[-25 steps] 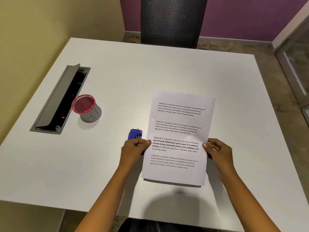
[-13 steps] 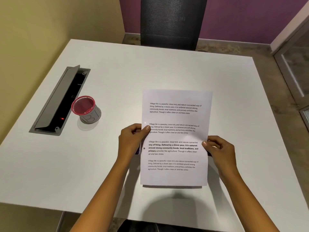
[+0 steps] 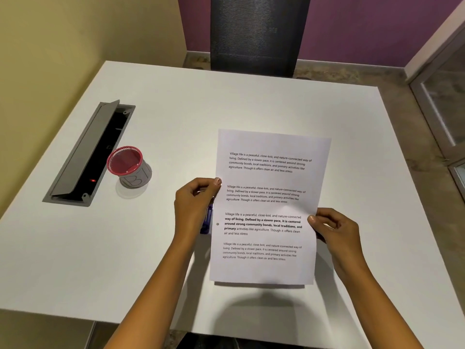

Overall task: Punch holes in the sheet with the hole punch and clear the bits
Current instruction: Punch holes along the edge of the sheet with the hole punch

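Observation:
A white printed sheet (image 3: 269, 207) is held above the white table (image 3: 226, 104), tilted slightly. My left hand (image 3: 195, 205) pinches its left edge near the middle. On the right edge, lower down, my right hand (image 3: 334, 230) pinches the sheet. One punched hole (image 3: 217, 224) shows near the left margin. The blue hole punch (image 3: 206, 222) lies on the table just under the sheet's left edge, mostly hidden by my left hand and the paper.
A red mesh cup (image 3: 128, 165) with a grey base stands to the left. Beside it an open grey cable hatch (image 3: 88, 154) is set into the table. A dark chair back (image 3: 259, 34) stands at the far edge.
The sheet has moved left and toward me, now covering most of the hole punch. My left hand slid up the sheet's left edge. A punched hole has come into sight.

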Demonstrator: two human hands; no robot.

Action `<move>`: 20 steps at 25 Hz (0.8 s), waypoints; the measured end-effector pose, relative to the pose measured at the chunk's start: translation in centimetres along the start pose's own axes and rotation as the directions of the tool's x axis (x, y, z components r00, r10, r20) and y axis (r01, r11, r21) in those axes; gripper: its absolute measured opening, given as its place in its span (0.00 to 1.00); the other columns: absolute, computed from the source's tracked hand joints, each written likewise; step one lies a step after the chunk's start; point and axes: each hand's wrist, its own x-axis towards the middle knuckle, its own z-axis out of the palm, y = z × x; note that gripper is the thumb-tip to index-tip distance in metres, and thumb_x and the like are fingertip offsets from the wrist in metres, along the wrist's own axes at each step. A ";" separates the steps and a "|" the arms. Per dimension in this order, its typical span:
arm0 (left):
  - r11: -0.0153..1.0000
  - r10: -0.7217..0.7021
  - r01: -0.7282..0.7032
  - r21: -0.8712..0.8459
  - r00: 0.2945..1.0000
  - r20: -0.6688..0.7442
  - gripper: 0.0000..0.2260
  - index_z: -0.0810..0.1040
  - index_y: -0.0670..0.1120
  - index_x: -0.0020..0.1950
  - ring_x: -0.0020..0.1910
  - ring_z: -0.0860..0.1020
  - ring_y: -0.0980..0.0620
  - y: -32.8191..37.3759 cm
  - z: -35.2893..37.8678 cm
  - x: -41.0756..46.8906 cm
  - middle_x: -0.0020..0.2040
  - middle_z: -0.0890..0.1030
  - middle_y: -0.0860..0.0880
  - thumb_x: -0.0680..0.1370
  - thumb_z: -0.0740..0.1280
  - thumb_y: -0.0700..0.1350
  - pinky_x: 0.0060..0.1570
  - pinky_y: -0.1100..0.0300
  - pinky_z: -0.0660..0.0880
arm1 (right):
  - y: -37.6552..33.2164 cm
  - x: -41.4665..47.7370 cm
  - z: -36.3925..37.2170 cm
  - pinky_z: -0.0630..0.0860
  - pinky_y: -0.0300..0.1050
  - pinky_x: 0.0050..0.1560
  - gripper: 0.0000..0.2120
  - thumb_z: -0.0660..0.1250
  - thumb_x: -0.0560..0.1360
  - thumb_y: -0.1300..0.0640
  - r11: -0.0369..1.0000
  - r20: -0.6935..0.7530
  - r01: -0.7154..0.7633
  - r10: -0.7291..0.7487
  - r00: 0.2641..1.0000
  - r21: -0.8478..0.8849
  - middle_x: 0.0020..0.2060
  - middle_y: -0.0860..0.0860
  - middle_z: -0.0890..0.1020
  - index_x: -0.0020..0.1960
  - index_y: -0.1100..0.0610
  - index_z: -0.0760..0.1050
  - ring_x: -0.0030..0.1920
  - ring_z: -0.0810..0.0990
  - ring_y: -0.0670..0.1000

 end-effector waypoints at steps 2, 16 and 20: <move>1.000 -0.007 0.007 -0.009 1.000 -0.002 0.05 0.82 0.46 0.41 0.38 0.81 0.52 -0.2 -0.2 -0.3 0.41 0.85 0.47 0.73 0.73 0.46 0.49 0.55 0.79 | 0.0 0.1 -0.2 0.77 0.52 0.50 0.06 0.69 0.73 0.65 1.000 -0.003 -0.011 0.011 1.000 0.010 0.43 0.60 0.84 0.48 0.58 0.81 0.41 0.80 0.55; 0.970 -0.023 -0.005 0.244 0.994 0.111 0.04 0.85 0.46 0.44 0.29 0.77 0.64 -0.7 4.8 1.2 0.36 0.84 0.52 0.73 0.73 0.46 0.36 0.69 0.73 | -0.8 4.0 -3.9 0.77 0.48 0.47 0.07 0.73 0.71 0.63 0.998 -0.201 -0.057 0.064 0.977 0.039 0.38 0.54 0.83 0.43 0.52 0.80 0.39 0.79 0.53; 0.962 0.040 -0.080 0.261 0.987 0.157 0.06 0.85 0.44 0.45 0.30 0.77 0.65 -0.2 10.0 4.5 0.36 0.84 0.51 0.72 0.74 0.45 0.38 0.73 0.73 | -1.9 8.1 -6.5 0.79 0.49 0.52 0.07 0.75 0.68 0.61 0.997 -0.294 -0.057 0.067 0.953 0.044 0.41 0.54 0.85 0.45 0.52 0.82 0.42 0.83 0.53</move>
